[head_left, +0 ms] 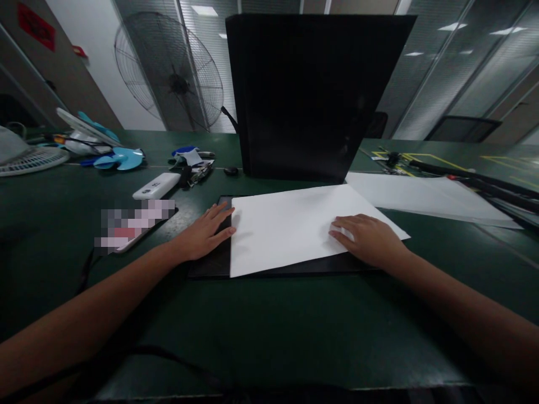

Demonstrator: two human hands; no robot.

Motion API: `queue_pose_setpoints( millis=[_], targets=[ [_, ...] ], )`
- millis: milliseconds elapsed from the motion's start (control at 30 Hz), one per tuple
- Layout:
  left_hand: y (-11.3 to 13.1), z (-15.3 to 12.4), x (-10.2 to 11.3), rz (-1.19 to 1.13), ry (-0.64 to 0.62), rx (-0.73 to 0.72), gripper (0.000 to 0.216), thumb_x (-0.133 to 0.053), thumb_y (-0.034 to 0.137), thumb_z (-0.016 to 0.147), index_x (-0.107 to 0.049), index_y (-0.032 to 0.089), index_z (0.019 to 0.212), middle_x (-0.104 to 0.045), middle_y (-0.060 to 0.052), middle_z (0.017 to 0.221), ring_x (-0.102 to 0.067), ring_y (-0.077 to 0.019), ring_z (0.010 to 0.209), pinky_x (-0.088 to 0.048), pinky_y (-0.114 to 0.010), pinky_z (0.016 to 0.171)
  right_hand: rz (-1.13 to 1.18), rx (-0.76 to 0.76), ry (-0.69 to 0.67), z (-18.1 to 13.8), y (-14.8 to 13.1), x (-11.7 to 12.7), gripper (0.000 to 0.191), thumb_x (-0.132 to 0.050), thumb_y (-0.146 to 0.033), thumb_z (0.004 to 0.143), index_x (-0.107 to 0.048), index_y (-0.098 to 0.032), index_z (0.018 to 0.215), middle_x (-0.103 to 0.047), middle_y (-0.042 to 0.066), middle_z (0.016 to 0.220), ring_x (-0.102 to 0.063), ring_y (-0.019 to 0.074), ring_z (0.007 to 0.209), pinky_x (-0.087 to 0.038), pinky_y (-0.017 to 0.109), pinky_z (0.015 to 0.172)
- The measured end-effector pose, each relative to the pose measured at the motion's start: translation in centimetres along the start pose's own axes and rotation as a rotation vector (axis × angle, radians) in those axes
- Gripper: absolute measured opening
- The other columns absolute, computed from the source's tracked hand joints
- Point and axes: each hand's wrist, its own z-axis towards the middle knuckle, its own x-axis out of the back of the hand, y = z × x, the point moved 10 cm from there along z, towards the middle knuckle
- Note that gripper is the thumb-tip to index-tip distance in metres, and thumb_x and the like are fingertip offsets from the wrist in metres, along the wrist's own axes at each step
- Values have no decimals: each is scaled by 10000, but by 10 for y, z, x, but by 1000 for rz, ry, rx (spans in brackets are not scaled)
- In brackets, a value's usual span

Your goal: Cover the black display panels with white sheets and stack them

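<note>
Hands spread loosely, neither closed on anything: left hand (205,234) at the left end of the white sheet (284,224), fingertips and thumb at its edge, palm over the dark board (211,265); right hand (369,238) rests near the other end, fingers slightly bent, thumb apart from them. Can't tell how hard either presses. Sheet lies mostly over the board, askew, with the board showing at the left and along the front; its right corner seems to reach past onto the green table (269,331). Progress, my guess: early. Done: one sheet placed over the board. No fold, cut or mark visible on it; edges not in line with the board's. What else remains can't be told from this view. Further out: tall black panel (311,95) upright just behind; whether joined to the board, unclear. More white paper (421,193) lies to the right, off the board, no hand on it; sheet count unclear. Left side: phone (141,227) with blurred screen, white power bank (157,186), keys (201,173), blue fan blades (122,159). Large wire fan (172,84) beyond the table.
</note>
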Motion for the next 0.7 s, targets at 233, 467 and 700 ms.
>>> queue_pose_setpoints(
  millis=[233, 467, 700],
  targets=[
    [-7, 2, -5, 13, -12, -44, 918, -281, 813, 965, -361, 188, 1633, -210, -135, 1745, -133, -359, 1614, -209, -561, 1286, 92, 91, 63, -1, -23, 14, 533, -394, -555, 1054, -708, -240, 1346, -717, 93, 1300, -664, 294, 1163, -541, 543, 1006],
    [-10, 0, -7, 30, -30, -56, 834, -287, 710, 1001, -320, 185, 1649, -176, -117, 1747, -117, -338, 1615, -203, -569, 1288, -200, -463, 33, -7, 98, 18, 632, -334, -592, 1012, -781, -176, 1177, -751, 205, 980, -711, 369, 866, -569, 518, 699],
    [-12, 2, -6, 54, -13, -26, 864, -268, 672, 1001, -301, 93, 1642, -224, -167, 1734, -144, -346, 1614, -187, -551, 1296, -173, -434, 24, -4, 94, 13, 600, -349, -599, 1013, -800, -234, 1166, -751, 174, 931, -701, 342, 824, -535, 477, 716]
  ],
)
